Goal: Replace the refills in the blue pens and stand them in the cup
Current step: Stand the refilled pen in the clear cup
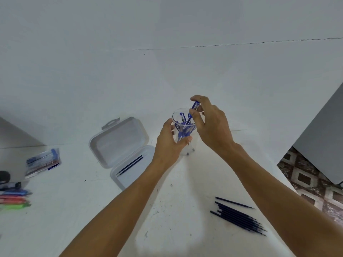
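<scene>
The grip of the right hand [211, 125] is narrow, with thumb and forefinger pinching the capped upper end of a slim blue plastic pen [195, 105]. The pen's long axis is running steeply downward from the grip, tilting toward the person. Its lower end is passing inside the mouth of a tall clear plastic cup [174, 114] just below and left of the grip. The left hand [167, 143] is wrapping the cup's near wall, steadying it close to the far edge of the white tabletop [176, 210]. Several other blue pens [182, 133] are leaning inside the cup. The coming release is judged to depend on keeping this axis within the rim. A loose bundle of thin dark refills [239, 217] is lying near the right edge. An open clear plastic case [118, 143] is holding two more refills [130, 165] left of the cup.
</scene>
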The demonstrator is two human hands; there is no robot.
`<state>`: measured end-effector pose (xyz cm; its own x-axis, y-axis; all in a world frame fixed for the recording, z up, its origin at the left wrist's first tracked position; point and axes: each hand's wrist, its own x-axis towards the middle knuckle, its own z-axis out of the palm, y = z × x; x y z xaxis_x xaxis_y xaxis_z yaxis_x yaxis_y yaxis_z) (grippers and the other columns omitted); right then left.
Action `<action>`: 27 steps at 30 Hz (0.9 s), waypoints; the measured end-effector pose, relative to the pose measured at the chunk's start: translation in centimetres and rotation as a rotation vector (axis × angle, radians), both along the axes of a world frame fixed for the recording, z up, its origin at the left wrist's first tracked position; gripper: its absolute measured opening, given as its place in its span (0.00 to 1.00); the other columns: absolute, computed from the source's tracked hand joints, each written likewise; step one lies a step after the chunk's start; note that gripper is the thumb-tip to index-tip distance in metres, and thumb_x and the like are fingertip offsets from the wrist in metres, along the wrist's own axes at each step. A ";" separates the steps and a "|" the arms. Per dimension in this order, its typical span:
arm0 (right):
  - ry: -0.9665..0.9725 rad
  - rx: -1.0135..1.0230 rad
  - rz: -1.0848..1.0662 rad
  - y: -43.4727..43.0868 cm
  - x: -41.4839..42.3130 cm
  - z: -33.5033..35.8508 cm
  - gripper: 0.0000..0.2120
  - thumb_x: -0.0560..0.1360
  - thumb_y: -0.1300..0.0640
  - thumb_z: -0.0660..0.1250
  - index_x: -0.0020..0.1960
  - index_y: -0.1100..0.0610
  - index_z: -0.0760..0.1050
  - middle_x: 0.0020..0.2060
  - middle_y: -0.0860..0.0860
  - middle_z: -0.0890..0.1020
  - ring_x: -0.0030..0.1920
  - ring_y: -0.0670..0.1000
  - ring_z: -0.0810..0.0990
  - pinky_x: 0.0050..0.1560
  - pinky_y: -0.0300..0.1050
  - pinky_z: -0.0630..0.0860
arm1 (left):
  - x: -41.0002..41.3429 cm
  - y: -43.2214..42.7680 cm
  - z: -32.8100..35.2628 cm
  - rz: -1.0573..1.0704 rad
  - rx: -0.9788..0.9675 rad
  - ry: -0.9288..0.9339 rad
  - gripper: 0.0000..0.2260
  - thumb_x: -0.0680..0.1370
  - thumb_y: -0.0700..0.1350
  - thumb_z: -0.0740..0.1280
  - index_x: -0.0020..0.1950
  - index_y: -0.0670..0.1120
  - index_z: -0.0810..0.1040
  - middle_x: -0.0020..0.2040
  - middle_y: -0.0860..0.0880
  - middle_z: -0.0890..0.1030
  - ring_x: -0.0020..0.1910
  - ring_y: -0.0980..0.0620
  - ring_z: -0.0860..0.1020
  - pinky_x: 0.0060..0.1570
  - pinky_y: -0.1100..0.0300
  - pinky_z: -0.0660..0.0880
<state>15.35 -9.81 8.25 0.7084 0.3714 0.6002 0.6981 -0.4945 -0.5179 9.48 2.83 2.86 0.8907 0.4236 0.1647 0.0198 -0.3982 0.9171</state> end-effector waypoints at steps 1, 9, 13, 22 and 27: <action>0.015 -0.031 -0.007 0.1 0.0 -0.2 0.14 0.83 0.55 0.59 0.68 0.52 0.69 0.52 0.51 0.82 0.52 0.51 0.79 0.52 0.44 0.77 | 0.1 0.1 -0.2 -0.001 -0.007 0.001 0.31 0.72 0.50 0.76 0.70 0.50 0.65 0.66 0.49 0.75 0.62 0.49 0.76 0.62 0.49 0.75; -0.045 -0.279 0.026 0.4 1.2 -1.8 0.17 0.81 0.54 0.54 0.50 0.58 0.81 0.45 0.53 0.84 0.49 0.60 0.79 0.54 0.48 0.73 | 0.5 0.4 -0.6 0.001 -0.037 0.043 0.34 0.71 0.51 0.76 0.72 0.49 0.64 0.67 0.48 0.74 0.63 0.47 0.76 0.63 0.44 0.75; 0.086 -0.465 0.041 0.1 0.2 -0.1 0.18 0.83 0.51 0.53 0.57 0.52 0.81 0.66 0.56 0.75 0.66 0.61 0.70 0.65 0.57 0.68 | 0.4 0.3 -0.3 -0.014 -0.027 0.034 0.32 0.72 0.49 0.76 0.71 0.49 0.64 0.67 0.49 0.74 0.63 0.49 0.75 0.63 0.46 0.74; 0.155 -0.234 0.038 -1.6 -0.9 -1.1 0.20 0.83 0.51 0.56 0.74 0.52 0.66 0.71 0.53 0.68 0.70 0.54 0.68 0.67 0.47 0.68 | -1.9 -0.1 -0.6 0.090 0.181 0.027 0.35 0.75 0.54 0.71 0.76 0.50 0.57 0.73 0.48 0.63 0.68 0.49 0.70 0.64 0.49 0.74; 0.166 -0.168 0.017 -6.1 -3.4 -3.1 0.19 0.81 0.58 0.61 0.72 0.51 0.69 0.62 0.50 0.74 0.61 0.49 0.74 0.59 0.42 0.71 | -6.6 -2.2 -2.2 -0.024 0.389 -0.181 0.19 0.78 0.49 0.67 0.68 0.49 0.69 0.60 0.51 0.71 0.55 0.54 0.73 0.53 0.58 0.75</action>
